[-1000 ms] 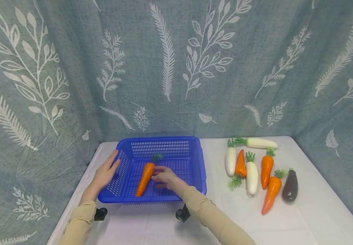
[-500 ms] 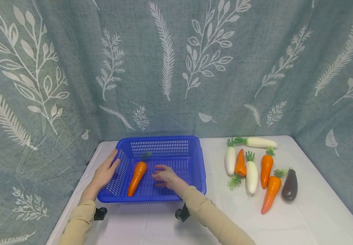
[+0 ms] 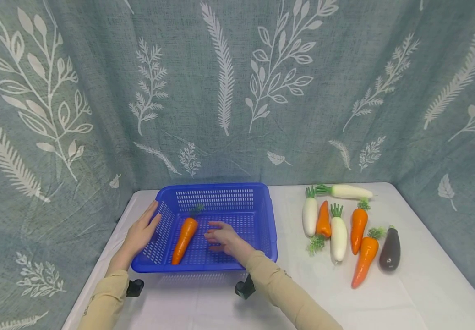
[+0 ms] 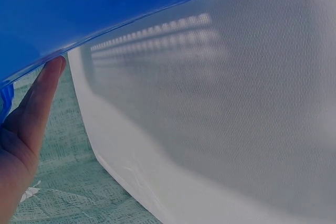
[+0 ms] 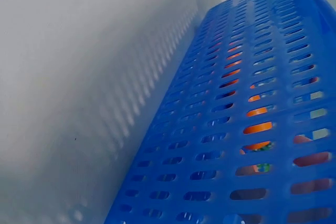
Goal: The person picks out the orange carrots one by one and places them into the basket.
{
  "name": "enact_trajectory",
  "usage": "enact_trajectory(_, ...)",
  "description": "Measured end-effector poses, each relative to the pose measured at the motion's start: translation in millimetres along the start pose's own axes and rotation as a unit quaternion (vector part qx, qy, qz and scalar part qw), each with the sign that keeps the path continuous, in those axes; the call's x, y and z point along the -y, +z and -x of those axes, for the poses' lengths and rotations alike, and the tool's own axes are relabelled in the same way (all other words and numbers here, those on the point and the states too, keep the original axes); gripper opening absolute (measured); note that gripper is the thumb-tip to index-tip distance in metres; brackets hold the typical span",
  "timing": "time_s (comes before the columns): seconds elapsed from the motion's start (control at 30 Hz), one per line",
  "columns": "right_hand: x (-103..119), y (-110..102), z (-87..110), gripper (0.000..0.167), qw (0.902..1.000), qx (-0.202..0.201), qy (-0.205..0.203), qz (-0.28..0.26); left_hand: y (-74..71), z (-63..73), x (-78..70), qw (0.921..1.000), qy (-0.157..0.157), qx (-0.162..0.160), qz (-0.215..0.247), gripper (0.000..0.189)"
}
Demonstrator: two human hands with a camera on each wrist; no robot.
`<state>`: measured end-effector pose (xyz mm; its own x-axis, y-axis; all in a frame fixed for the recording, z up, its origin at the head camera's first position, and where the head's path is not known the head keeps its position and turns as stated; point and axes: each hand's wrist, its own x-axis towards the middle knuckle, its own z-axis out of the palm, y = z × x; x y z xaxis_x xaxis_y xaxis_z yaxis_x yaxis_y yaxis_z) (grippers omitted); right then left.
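Carrot (image 3: 185,241), glossy orange taper with feathery green top, lies in left half of basket (image 3: 214,200), tip toward near side. Basket: blue plastic, rectangular, slotted walls, mesh floor, on smooth white table (image 3: 204,307). Left hand (image 3: 140,231) against left rim, fingers straight and together, thumb apart. Right hand (image 3: 226,239) reaches over near rim, just right of carrot with a gap; fingers spread, slightly bent, holding nothing. Near wall blocks right wrist view; carrot shows only through slots. Table right: three white radishes (image 3: 338,238), three more carrots (image 3: 359,229), dark shiny eggplant (image 3: 390,252). Leaf-print grey-green curtain (image 3: 278,142) behind.
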<state>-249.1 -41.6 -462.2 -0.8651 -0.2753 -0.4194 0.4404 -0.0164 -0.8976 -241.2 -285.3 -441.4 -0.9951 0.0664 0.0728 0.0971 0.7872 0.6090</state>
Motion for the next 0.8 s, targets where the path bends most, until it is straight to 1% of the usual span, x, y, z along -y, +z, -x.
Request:
enact_trajectory(0.33,3.4,1.1,2.6,0.055,0.9998,0.009,-0.002,-0.016,-1.6,0.4,0.5,1.0000,0.004,-0.004,-0.007,0.058)
enact_trajectory(0.57,4.4,2.1,5.8,0.054,0.9996,0.010,-0.023,-0.010,-3.0,2.1,-1.0,0.9999,0.009,-0.006,-0.003,0.058)
enact_trajectory(0.7,2.9,1.4,7.8,0.053,0.9991,0.005,-0.042,-0.006,0.5,3.2,2.2,0.9994,0.026,-0.020,0.007,0.059)
enact_trajectory(0.73,2.7,0.8,8.0,0.053,0.9989,0.006,-0.046,-0.007,2.2,3.7,3.1,0.9990,0.029,-0.032,0.007,0.059)
enact_trajectory(0.8,2.9,-0.8,8.0,0.054,0.9984,0.011,-0.053,-0.014,4.2,3.3,3.8,0.9987,0.034,-0.037,0.010,0.061)
